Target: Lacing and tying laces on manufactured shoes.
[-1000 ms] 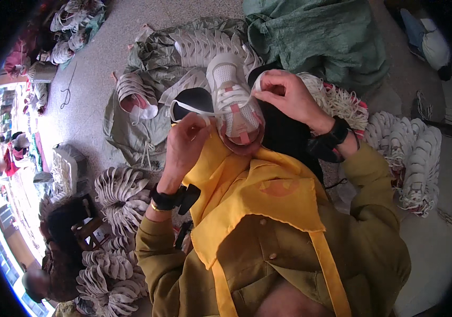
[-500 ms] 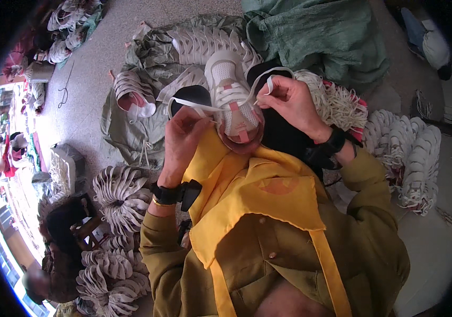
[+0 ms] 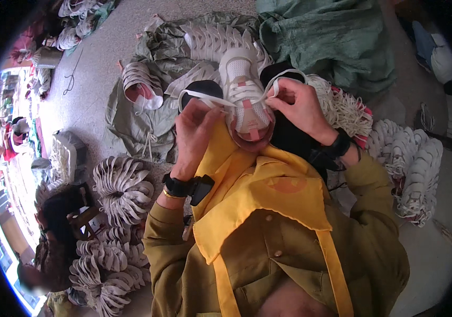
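Observation:
A white and pink sneaker upper point(image 3: 239, 68) lies in front of me, its pink heel opening turned toward my lap. White lace crosses its eyelet area. To its left, my left hand point(image 3: 194, 132) is closed, thumb and fingertips pinching one end of the white shoelace point(image 3: 204, 96), which loops out over a dark knee. My right hand point(image 3: 301, 108) sits at the upper's right side, pinching the lace's other part, which arcs up over the dark fabric there. The exact grip of the left fingertips is partly hidden by the hand.
Rows of white uppers point(image 3: 212, 42) lie on a grey-green sheet point(image 3: 131, 129) ahead, beside a green sack point(image 3: 326, 42). Bundled laces point(image 3: 323, 95) and stacked uppers point(image 3: 418, 174) are at right. More stacked uppers point(image 3: 123, 190) stand at left, near another person point(image 3: 51, 259). My yellow apron point(image 3: 263, 211) covers my lap.
The whole view has shifted slightly. My left fingertips have moved up a little and closer to the upper, with the lace still pinched. My right hand keeps nearly the same place beside it.

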Demonstrator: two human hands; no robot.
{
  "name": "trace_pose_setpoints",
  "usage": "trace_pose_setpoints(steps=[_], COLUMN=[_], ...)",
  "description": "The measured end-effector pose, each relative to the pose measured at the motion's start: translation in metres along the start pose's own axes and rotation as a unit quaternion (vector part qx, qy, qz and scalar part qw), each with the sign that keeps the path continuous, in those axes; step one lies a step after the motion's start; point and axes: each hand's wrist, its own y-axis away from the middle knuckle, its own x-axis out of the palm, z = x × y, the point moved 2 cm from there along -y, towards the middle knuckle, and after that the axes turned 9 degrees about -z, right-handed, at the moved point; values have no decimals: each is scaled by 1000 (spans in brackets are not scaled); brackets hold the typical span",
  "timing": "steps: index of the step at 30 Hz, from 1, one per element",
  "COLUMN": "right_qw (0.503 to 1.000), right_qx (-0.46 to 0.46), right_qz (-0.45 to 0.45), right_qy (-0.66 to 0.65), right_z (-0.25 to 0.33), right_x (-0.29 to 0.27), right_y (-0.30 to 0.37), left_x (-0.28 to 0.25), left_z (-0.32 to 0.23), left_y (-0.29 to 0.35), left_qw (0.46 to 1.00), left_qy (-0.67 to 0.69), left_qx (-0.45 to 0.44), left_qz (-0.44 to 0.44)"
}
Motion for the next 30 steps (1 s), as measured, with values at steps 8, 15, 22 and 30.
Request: trace_pose_setpoints(steps=[8, 15, 22, 30], right_qw=[999, 997, 998, 998], right_qx=[-15, -47, -44, -53], right_qz=[-2, -36, -30, -32], right_qy=[28, 45, 38, 27], right_z=[2, 1, 4, -3], right_x=[0, 1, 0, 1], right_y=[5, 6, 8, 8], left_x=[0, 10, 21, 31], left_z=[17, -2, -23, -29], left_y=[-5, -1, -2, -3], left_qw=[999, 981, 926, 896], left_qy=[-18, -177, -294, -347], left_qx=[25, 81, 237, 276], left_qz=[9, -11, 4, 10])
